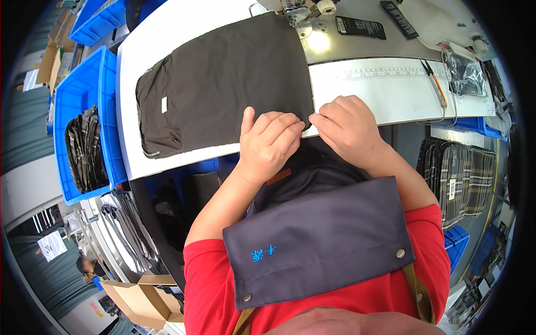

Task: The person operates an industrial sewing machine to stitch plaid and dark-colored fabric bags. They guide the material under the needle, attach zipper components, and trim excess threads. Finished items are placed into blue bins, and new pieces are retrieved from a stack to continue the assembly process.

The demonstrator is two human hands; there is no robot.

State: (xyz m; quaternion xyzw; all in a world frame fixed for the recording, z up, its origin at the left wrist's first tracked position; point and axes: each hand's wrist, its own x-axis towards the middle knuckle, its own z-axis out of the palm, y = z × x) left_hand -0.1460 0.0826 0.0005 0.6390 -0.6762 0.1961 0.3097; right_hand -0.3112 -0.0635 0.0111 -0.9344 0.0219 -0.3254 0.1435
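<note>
One smooth, dark cloth [240, 78] with one white label [164, 104] lies on a white table [363, 109]. The right hand [349, 128] narrowly pinches its near right corner; the left hand [269, 139] curls there, thumb raised, grip unclear. One sewing machine [298, 15] blocks the far corner. Rightward: one orange-handled tool [438, 86], two black packets [360, 27].

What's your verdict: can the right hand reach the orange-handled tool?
Probably yes: only white tabletop shows between the right hand and the orange-handled tool, though that hand seems to pinch the dark fabric.
</note>
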